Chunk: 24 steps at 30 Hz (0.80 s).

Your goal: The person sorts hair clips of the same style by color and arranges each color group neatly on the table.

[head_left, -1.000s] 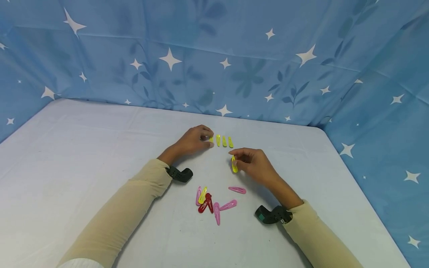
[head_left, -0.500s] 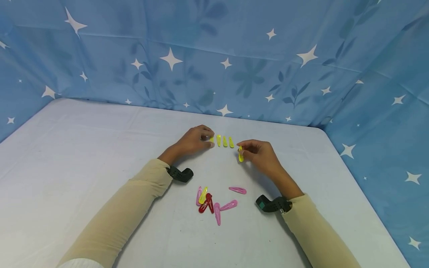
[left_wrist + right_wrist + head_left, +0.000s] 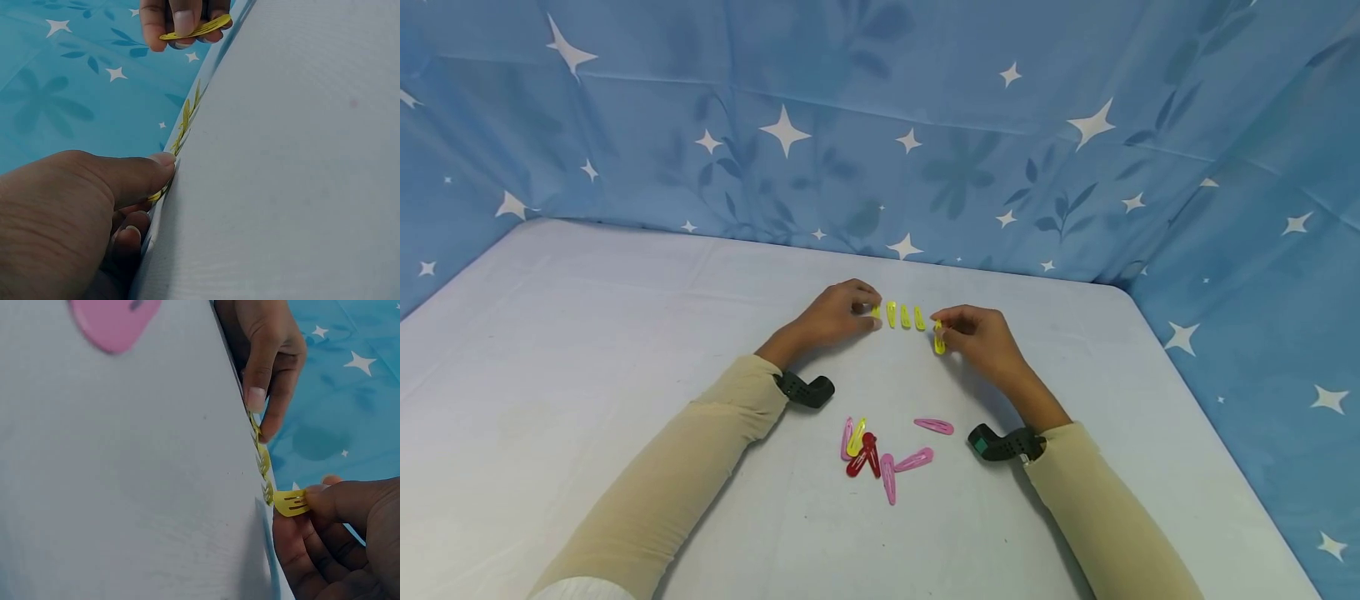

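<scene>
At the far part of the table my left hand [image 3: 837,315] pinches a yellow hair clip [image 3: 154,196] between thumb and fingers, at the left end of a row. Several more yellow snap clips, such as the middle one [image 3: 906,317], lie side by side to its right. My right hand [image 3: 988,340] holds another yellow hair clip [image 3: 291,503] between thumb and fingers, just right of the row's last clip [image 3: 920,318]. That held clip looks slightly raised off the cloth in the left wrist view. Fingers partly cover both held clips.
Nearer me lies a loose group: pink clips [image 3: 888,479], two crossed red clips [image 3: 862,458] and one yellow clip [image 3: 856,437]. A separate pink clip [image 3: 933,426] lies to their right. White cloth covers the table [image 3: 625,333]; a blue starry curtain [image 3: 850,125] hangs behind it.
My right hand has moved away from me and slightly right with its yellow hair clip, to the right end of the row. My left hand has stayed at the left end.
</scene>
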{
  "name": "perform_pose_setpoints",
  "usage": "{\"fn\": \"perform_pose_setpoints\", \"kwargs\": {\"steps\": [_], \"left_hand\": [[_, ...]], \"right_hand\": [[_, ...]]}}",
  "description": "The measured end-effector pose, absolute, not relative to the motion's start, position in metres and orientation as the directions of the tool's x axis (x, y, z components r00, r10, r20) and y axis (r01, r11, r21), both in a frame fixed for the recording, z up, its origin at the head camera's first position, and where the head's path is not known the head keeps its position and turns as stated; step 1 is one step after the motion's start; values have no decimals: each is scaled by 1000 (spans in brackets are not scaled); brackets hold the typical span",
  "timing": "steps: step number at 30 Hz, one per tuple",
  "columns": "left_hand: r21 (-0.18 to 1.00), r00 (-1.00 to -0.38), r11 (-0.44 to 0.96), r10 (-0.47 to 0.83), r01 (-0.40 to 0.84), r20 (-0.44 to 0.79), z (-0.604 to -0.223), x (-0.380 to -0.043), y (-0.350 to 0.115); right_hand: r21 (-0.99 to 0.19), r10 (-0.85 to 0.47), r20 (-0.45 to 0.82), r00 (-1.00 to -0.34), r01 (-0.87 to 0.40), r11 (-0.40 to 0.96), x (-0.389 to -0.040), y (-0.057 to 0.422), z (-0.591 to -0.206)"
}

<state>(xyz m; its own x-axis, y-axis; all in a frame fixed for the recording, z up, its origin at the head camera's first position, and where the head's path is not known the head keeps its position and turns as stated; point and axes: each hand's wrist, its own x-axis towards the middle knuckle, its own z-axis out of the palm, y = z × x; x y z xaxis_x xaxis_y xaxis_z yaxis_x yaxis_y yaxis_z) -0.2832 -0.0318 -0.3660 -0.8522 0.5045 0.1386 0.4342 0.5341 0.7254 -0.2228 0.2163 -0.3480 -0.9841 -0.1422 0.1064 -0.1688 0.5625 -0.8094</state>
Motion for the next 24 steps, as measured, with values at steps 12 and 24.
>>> {"fn": "perform_pose_setpoints", "kwargs": {"steps": [12, 24], "left_hand": [[713, -853, 549, 505, 436, 133, -366, -284, -29], [703, -853, 559, 504, 439, 133, -367, -283, -30]], "right_hand": [[-831, -102, 88, -991, -130, 540, -242, 214, -346], [-835, -52, 73, -996, -89, 543, -249, 212, -353]]}}
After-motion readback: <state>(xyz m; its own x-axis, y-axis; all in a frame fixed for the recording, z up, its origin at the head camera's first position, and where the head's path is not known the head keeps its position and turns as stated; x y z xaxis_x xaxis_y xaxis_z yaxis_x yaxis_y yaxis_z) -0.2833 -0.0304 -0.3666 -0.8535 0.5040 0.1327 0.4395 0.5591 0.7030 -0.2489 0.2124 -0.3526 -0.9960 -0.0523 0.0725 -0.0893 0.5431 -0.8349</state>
